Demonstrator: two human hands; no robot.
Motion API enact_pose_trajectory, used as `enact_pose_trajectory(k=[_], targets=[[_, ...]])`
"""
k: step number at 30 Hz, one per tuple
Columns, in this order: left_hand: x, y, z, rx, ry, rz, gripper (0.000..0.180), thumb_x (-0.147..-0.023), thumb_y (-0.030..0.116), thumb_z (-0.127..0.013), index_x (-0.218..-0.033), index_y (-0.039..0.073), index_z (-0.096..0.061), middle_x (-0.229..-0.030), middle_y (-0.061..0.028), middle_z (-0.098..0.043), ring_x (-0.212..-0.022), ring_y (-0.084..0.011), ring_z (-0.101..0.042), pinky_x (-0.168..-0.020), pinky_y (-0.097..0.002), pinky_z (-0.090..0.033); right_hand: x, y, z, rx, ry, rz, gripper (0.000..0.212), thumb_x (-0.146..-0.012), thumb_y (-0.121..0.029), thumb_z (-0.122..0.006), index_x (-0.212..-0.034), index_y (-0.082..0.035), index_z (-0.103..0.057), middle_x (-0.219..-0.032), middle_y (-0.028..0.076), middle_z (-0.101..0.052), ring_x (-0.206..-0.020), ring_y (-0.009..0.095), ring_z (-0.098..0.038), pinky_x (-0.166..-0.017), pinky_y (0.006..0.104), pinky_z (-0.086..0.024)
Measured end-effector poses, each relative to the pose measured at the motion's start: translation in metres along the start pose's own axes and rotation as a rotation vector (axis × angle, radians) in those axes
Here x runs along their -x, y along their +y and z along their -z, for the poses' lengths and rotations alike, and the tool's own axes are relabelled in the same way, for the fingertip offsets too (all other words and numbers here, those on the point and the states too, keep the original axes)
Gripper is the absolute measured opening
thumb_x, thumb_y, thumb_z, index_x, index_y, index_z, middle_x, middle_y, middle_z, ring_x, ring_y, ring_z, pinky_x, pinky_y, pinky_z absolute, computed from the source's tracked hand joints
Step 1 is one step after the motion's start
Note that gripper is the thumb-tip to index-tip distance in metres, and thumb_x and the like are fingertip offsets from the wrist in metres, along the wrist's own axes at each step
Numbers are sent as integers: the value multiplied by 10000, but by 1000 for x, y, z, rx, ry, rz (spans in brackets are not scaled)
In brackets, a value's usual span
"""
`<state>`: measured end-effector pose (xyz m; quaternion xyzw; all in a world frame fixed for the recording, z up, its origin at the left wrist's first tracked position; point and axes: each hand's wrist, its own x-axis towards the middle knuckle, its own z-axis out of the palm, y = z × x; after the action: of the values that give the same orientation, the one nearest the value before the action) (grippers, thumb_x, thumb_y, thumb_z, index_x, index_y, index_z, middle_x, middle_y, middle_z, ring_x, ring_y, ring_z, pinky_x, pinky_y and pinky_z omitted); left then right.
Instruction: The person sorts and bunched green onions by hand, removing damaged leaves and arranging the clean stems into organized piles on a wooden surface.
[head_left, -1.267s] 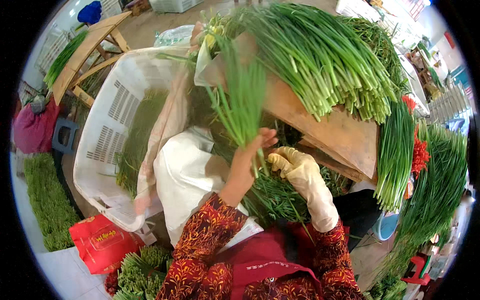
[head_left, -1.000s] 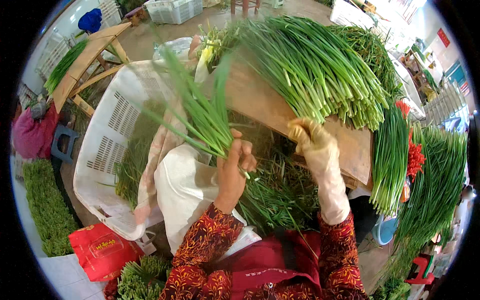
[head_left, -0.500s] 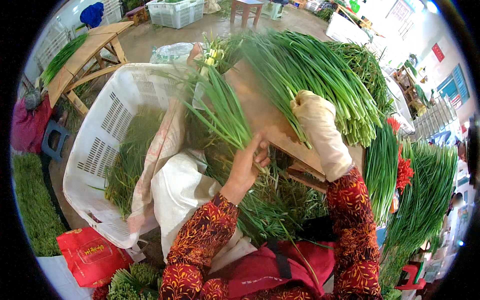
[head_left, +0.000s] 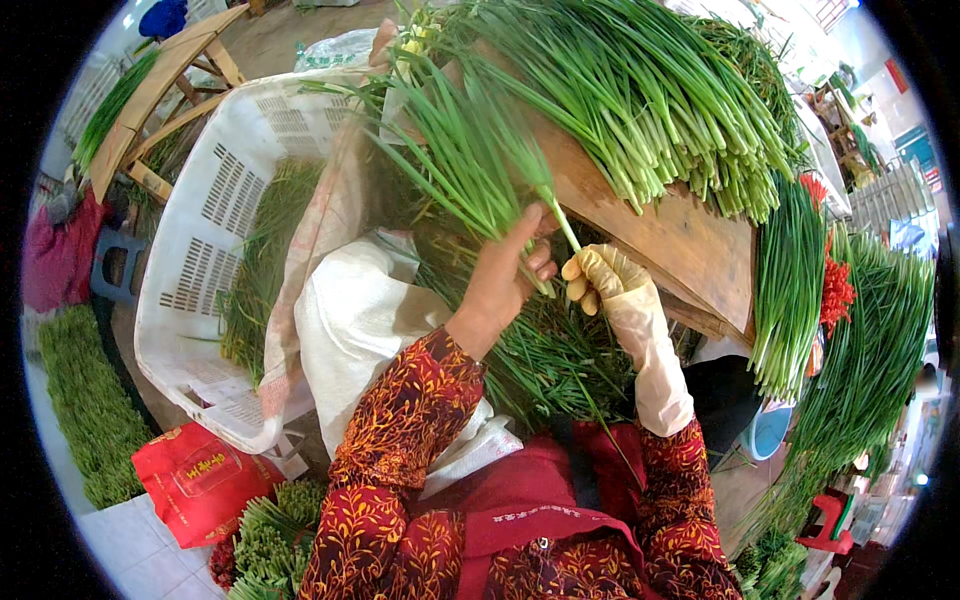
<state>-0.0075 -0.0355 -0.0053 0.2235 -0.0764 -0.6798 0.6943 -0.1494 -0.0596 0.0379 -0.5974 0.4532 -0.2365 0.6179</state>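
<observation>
My bare left hand [head_left: 505,275] grips a small bunch of garlic chives [head_left: 455,165], the leaves fanning away to the upper left and the cut ends below my fingers. Close on its right, my right hand [head_left: 608,283], in a pale rubber glove, pinches the pale stem end of a chive stalk [head_left: 565,225]. This stalk's leaves run up beside the bunch. Beyond my hands, a large heap of chives [head_left: 640,100] lies on a wooden board [head_left: 690,250], stem ends toward me.
At left stands a white perforated crate [head_left: 160,330] with loose greens inside and a woven sack [head_left: 345,310] by it. Leaf scraps [head_left: 550,360] lie below my hands. Tied chives [head_left: 850,350] and red ties [head_left: 835,290] are at right. A red bag [head_left: 205,485] sits lower left.
My right hand has come away from the heap, down and left to beside my left hand, with a chive stalk in it. My left hand keeps its bunch. The view has shifted.
</observation>
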Motion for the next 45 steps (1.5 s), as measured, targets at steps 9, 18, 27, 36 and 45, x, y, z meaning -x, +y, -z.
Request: enact_pose_trajectory(k=[9, 18, 27, 36, 45], targets=[[3, -2, 1, -173, 50, -15, 180, -785, 175, -598, -901, 64, -519, -636, 42, -438, -491, -49, -358, -436, -210, -315, 0, -3, 0, 142, 97, 33, 199, -841, -223, -522, -843, -32, -580, -698, 9, -556, -550, 60, -445, -531, 179, -372], [15, -9, -4, -338, 192, 3, 144, -768, 137, -603, -835, 60, -502, -573, 18, -424, -455, -78, -378, -421, -229, -318, -46, -41, -9, 902, 88, 503, 202, -700, -198, -624, -875, -106, -585, -846, 86, -562, -748, 254, -564, -652, 343, -442], [18, -7, -1, -330, 185, -7, 165, -798, 209, -572, -835, 64, -502, -571, 17, -439, -479, -84, -421, -424, -228, -321, -64, -42, -11, 478, 100, 338, 183, -726, -234, -631, -819, -77, -613, -680, 61, -584, -606, 178, -558, -551, 283, -431], [22, -3, 2, -180, 172, -13, 223, -777, 240, -607, -922, 109, -498, -804, 20, -500, -544, -67, -402, -440, -210, -315, 26, -62, 37, 78, -214, 0, 204, -778, -241, -577, -777, -36, -579, -607, 58, -558, -453, 82, -466, -396, 174, -336], [22, -1, 4, -292, 170, -66, 186, -780, 187, -595, -903, 88, -495, -720, 25, -473, -548, -57, -415, -417, -199, -323, -16, -31, 4, 397, 118, 155, 229, -755, -198, -587, -961, -98, -589, -783, 91, -579, -659, 159, -552, -634, 272, -441]])
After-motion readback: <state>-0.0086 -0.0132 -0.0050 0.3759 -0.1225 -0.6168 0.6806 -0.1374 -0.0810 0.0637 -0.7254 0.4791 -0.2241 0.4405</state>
